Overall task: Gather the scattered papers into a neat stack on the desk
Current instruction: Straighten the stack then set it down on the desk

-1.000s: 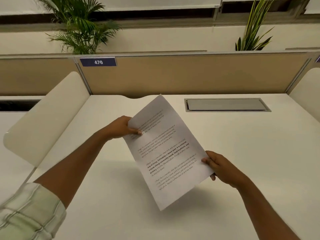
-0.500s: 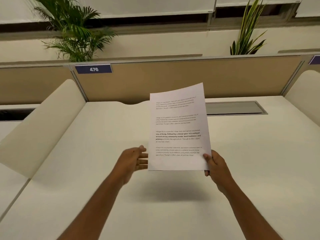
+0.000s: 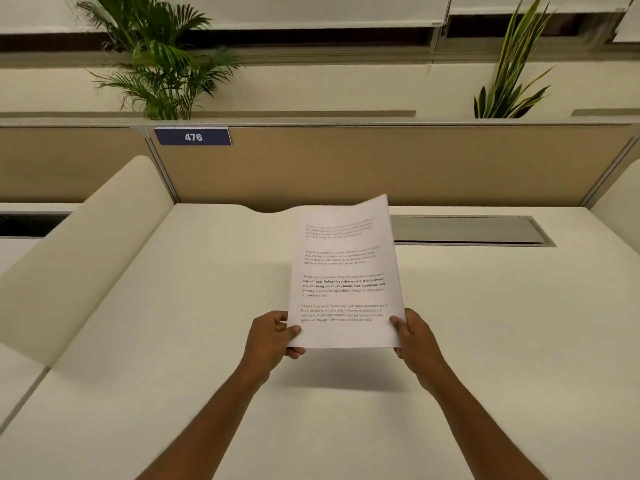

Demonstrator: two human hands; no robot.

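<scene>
White printed papers point(image 3: 346, 271) are held upright above the white desk point(image 3: 173, 341), text facing me, with a shadow on the desk beneath them. My left hand point(image 3: 273, 336) grips the bottom left corner, thumb on the front. At the bottom right corner my right hand point(image 3: 414, 336) pinches the sheets the same way. The top edge shows a second sheet slightly offset behind the first. No loose papers lie on the desk in view.
A grey cable hatch point(image 3: 467, 230) is set into the desk behind the papers. A tan partition point(image 3: 381, 161) with a "476" label point(image 3: 192, 136) closes the back. Curved white side dividers point(image 3: 76, 251) flank the desk. Two plants stand beyond the partition.
The papers swung from a tilt to upright. My left hand let go of the upper edge, dropped down and took the bottom left corner; my right hand kept its hold.
</scene>
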